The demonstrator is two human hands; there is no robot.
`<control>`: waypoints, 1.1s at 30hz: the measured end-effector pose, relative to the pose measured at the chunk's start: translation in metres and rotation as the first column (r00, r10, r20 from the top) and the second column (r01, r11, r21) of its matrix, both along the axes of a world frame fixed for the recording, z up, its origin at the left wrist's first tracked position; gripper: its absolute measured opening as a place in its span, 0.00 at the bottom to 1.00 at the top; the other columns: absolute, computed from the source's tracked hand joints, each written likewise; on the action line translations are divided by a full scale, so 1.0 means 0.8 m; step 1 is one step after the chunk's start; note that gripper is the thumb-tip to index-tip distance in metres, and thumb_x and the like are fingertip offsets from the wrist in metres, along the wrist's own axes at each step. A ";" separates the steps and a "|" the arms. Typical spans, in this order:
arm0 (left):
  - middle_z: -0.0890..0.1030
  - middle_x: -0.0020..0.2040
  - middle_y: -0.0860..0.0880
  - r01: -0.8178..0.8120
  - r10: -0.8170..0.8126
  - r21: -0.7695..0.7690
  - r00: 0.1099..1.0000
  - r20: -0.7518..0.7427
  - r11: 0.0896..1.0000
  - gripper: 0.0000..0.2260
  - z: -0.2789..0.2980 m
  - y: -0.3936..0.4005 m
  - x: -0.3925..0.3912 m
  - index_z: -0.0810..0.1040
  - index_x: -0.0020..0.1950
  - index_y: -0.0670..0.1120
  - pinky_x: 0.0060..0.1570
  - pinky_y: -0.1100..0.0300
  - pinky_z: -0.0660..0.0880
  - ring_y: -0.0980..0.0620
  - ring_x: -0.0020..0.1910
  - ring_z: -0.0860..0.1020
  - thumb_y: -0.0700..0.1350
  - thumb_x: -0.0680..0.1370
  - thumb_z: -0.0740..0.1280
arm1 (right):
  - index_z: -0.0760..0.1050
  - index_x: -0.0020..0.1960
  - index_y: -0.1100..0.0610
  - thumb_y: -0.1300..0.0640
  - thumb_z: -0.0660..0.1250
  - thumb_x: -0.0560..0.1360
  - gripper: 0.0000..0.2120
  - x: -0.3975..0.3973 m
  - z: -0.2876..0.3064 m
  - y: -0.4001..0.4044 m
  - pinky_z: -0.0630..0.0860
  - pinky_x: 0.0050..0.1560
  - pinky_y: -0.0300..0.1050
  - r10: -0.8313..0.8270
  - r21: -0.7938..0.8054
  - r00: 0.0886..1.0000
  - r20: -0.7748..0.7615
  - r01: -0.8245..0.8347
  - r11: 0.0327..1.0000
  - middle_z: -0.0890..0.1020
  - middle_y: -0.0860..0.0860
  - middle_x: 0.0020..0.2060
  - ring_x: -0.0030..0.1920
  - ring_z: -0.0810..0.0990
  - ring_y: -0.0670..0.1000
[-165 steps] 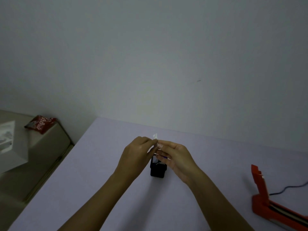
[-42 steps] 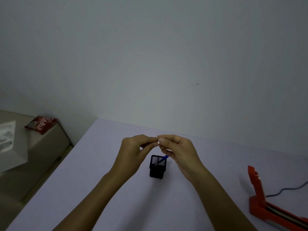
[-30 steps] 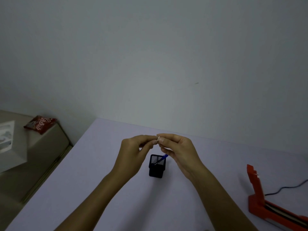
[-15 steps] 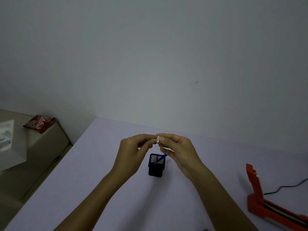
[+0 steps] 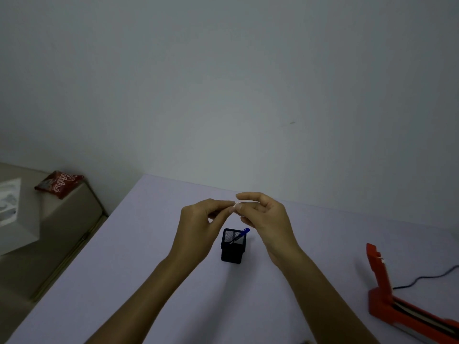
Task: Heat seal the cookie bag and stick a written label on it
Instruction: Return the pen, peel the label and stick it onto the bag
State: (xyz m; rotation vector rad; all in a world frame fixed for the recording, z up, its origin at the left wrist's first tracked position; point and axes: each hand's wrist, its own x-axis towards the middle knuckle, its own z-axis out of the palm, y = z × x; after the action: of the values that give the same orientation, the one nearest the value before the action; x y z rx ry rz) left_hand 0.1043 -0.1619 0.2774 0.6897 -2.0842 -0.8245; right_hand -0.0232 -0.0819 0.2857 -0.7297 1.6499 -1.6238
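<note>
My left hand (image 5: 198, 227) and my right hand (image 5: 265, 219) meet above the table, fingertips pinched together on a small white label (image 5: 234, 207), mostly hidden by the fingers. Below them a black mesh pen holder (image 5: 233, 247) stands on the lilac table (image 5: 139, 256) with a blue pen (image 5: 240, 235) leaning in it. An orange heat sealer (image 5: 387, 289) sits at the right edge with its arm raised. The cookie bag is not in view.
A black cable (image 5: 422, 279) runs from the sealer to the right. Left of the table stands a beige cabinet (image 5: 62, 227) with a red snack packet (image 5: 58, 183) on top and a white box (image 5: 12, 214) beside it. A grey wall rises behind.
Both hands stay pinched on the label above the pen holder. The right hand's fingers have spread slightly and shifted a little right; the view has drifted slightly.
</note>
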 end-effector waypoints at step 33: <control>0.83 0.48 0.48 -0.200 0.102 0.463 0.968 0.227 0.864 0.06 -0.208 0.015 0.009 0.80 0.52 0.45 0.37 0.73 0.72 0.57 0.42 0.78 0.40 0.77 0.66 | 0.74 0.53 0.56 0.64 0.68 0.73 0.10 -0.003 -0.071 0.051 0.81 0.51 0.47 -0.226 0.331 0.974 -0.008 0.216 0.918 0.81 0.52 0.37 0.42 0.80 0.50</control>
State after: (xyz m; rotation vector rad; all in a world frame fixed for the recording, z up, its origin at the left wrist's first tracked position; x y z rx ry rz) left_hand 0.1116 -0.1498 0.1110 1.2333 -1.9674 -1.2468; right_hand -0.0254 -0.0414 0.2293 -0.3554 1.9764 -1.4422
